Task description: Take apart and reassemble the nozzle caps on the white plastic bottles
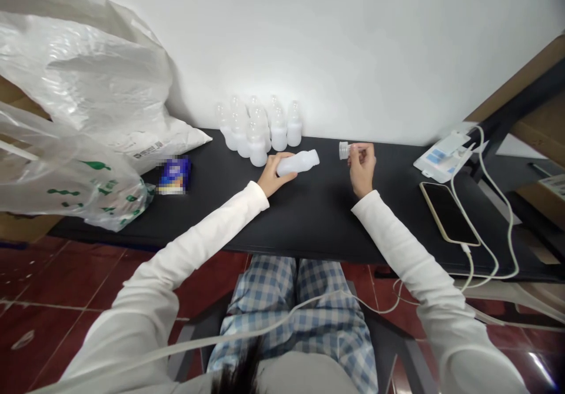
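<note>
White-sleeved, grips a still topless bottle (298,162) in the left hand (274,176) and pinches a clear top (344,150) in the right hand (362,167), near already topped bottles (257,130).

- No word, brand or number can be read with certainty.
- White plastic bag (97,70): a small dark line of print beside a square code, too small to read.
- Clear bag (26,170): green lettering and leaf-like marks, distorted by creases.
- Blue packet (175,173): its front is pixelated.
</note>
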A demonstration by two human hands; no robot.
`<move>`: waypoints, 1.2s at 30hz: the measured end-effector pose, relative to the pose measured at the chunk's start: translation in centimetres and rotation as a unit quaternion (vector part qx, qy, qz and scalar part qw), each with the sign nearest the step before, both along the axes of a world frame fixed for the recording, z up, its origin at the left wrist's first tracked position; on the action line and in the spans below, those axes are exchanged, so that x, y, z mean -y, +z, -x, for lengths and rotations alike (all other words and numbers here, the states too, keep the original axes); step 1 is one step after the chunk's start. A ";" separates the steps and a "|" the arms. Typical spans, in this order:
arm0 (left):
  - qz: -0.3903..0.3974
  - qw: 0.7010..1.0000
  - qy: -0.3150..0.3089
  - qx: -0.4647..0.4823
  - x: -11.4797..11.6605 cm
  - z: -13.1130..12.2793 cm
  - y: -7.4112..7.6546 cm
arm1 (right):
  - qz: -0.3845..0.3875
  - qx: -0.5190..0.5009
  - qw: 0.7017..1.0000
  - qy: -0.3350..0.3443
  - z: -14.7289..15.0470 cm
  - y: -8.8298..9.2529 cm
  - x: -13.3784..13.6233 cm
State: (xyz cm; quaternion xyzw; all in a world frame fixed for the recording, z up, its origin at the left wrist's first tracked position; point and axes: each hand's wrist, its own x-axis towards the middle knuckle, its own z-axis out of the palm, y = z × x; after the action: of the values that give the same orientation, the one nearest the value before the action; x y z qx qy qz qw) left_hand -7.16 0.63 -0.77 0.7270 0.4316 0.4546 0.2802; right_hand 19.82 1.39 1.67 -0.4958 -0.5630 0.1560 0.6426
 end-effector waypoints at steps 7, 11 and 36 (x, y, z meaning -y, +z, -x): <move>-0.103 0.992 0.004 -0.067 -0.8 2.0 0.0 | 0.072 -0.032 0.978 0.192 1.5 -0.5 0.4; -0.121 0.991 -0.017 -0.060 -0.9 1.6 0.1 | 0.098 -0.016 0.965 0.244 1.9 -0.5 0.9; 0.219 0.968 -0.077 0.096 -0.2 1.2 2.7 | -0.016 0.187 0.958 0.217 2.9 1.2 3.5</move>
State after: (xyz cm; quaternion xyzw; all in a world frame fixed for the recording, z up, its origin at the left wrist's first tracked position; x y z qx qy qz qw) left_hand -8.36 0.81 1.95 0.6320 0.4345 0.3939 0.5066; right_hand 16.90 -2.16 2.88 -0.3718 -0.7698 0.1871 0.4839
